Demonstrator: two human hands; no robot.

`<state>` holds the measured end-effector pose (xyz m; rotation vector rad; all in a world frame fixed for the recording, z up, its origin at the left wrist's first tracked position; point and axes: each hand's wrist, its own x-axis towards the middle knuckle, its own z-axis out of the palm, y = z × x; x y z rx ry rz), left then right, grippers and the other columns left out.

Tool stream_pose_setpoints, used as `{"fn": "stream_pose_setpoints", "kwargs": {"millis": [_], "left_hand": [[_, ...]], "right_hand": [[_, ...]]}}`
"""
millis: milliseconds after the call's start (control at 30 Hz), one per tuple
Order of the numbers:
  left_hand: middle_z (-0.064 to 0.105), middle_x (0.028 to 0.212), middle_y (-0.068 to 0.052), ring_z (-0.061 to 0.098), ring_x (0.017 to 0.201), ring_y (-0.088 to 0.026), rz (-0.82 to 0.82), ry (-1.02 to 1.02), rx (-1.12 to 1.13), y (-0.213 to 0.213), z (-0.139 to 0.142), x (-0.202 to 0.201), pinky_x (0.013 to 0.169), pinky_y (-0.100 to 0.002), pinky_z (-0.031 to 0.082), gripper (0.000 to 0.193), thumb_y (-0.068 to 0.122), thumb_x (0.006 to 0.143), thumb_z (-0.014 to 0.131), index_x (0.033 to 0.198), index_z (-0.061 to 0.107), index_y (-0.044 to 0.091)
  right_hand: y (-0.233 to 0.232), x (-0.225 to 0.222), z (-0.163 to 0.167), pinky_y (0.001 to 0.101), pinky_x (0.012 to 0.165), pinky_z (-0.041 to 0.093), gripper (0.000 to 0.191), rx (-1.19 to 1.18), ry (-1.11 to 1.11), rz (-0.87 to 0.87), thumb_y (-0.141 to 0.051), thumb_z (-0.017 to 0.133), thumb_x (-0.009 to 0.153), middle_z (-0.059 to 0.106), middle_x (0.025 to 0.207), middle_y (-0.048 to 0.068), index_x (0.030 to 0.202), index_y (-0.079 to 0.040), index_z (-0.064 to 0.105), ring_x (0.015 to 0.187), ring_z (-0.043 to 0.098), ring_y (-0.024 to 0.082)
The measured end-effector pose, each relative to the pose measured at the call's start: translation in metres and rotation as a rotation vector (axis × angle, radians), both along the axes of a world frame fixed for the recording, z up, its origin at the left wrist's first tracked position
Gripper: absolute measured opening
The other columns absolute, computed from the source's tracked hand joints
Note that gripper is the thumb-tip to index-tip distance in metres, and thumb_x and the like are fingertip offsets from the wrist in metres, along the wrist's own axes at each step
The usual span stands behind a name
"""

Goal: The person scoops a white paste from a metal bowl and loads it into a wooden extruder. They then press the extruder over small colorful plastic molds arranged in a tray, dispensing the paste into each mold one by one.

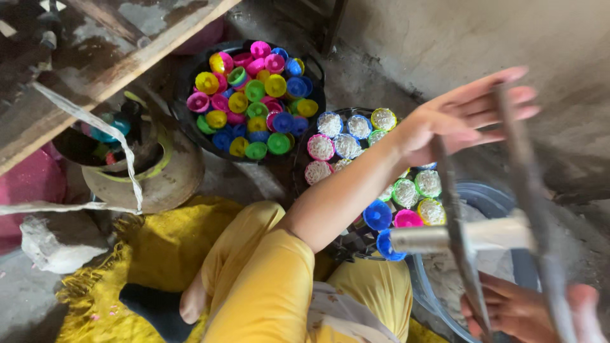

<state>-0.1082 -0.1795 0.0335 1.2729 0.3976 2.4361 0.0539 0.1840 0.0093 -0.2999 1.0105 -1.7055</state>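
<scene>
Left hand open, fingers spread above a basin of wire-filled caps; right hand seemingly grips a blurred metal tool; many empty coloured caps remain unfilled

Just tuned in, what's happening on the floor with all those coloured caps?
A person in yellow sits on the floor. The left hand stretches out open above a basin of caps stuffed with pale fibre, touching a blurred metal tool frame. The right hand grips the frame's lower end. Further back stands a black tub full of empty coloured caps.
</scene>
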Motion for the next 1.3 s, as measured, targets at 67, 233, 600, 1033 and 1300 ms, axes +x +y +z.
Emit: {"fn": "stream_pose_setpoints", "kwargs": {"millis": [67,233,600,1033,1300], "left_hand": [[0.039,0.162,-0.019,0.039,0.152,-0.036,0.025,-0.256,0.019,-0.003,-0.033,-0.011,0.130,-0.056,0.029,0.076,0.011,0.097,0.063,0.164,0.028,0.008],[0.068,0.129,-0.020,0.061,0.127,-0.040,-0.113,-0.362,0.361,-0.013,-0.094,-0.028,0.111,-0.055,0.045,0.070,0.067,0.111,0.045,0.136,0.064,0.004],[0.067,0.111,-0.014,0.060,0.113,-0.037,0.049,-0.423,0.347,-0.030,-0.108,-0.022,0.105,-0.049,0.049,0.071,0.070,0.110,0.038,0.119,0.073,0.010],[0.068,0.102,-0.010,0.060,0.104,-0.033,0.042,-0.454,0.334,-0.035,-0.111,-0.040,0.095,-0.048,0.050,0.067,0.070,0.108,0.040,0.107,0.077,0.013],[0.068,0.097,-0.010,0.061,0.098,-0.033,0.086,-0.525,0.279,-0.039,-0.124,-0.026,0.090,-0.047,0.051,0.067,0.071,0.105,0.041,0.103,0.076,0.013]], "right_hand": [[-0.018,0.000,-0.002,0.0576,0.109,0.041,0.118,0.122,0.071,-0.089,-0.081,0.042,0.087,0.047,0.148,0.039,0.155,0.013,0.020,0.131,0.053,0.046],[-0.053,-0.018,-0.011,0.0605,0.112,0.039,0.111,0.360,0.102,-0.181,-0.072,0.050,0.084,0.045,0.156,0.032,0.154,0.011,0.029,0.140,0.048,0.044],[-0.040,-0.032,-0.047,0.0544,0.098,0.049,0.100,0.496,0.163,-0.199,-0.070,0.057,0.081,0.067,0.134,0.029,0.150,0.003,0.046,0.111,0.069,0.043],[-0.030,-0.053,-0.062,0.0384,0.068,0.055,0.076,0.673,0.329,-0.291,-0.063,0.061,0.082,0.080,0.089,0.019,0.111,0.006,0.073,0.076,0.073,0.027],[-0.038,-0.034,-0.068,0.0358,0.058,0.057,0.080,0.709,0.455,-0.251,-0.069,0.061,0.080,0.078,0.072,0.019,0.099,0.007,0.075,0.063,0.073,0.024]]}}
